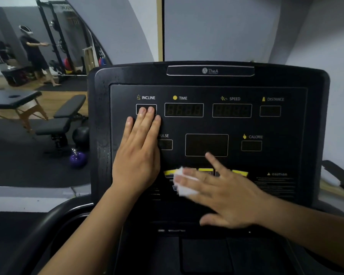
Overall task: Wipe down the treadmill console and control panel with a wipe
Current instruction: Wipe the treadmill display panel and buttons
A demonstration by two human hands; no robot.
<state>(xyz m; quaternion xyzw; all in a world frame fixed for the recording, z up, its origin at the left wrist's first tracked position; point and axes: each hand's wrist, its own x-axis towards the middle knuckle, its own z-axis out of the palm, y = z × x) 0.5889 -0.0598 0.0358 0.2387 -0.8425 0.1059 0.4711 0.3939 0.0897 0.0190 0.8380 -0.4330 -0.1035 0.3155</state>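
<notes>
The black treadmill console (207, 124) fills the middle of the head view, with dark display windows labelled INCLINE, TIME, SPEED, DISTANCE, PULSE and CALORIE. My left hand (139, 147) lies flat on its left side, fingers straight, fingertips over the INCLINE window. My right hand (222, 193) is spread flat lower down and presses a white wipe (184, 183) against the row of yellow buttons (239, 172). The hand is blurred. Part of the wipe shows past the fingertips; the rest is hidden under the palm.
A black handrail (48, 221) curves at lower left, another rail (338, 175) at right. To the left stand a weight bench (64, 120), a massage table (14, 100), a purple kettlebell (77, 158) and a person (36, 54) far back by a rack.
</notes>
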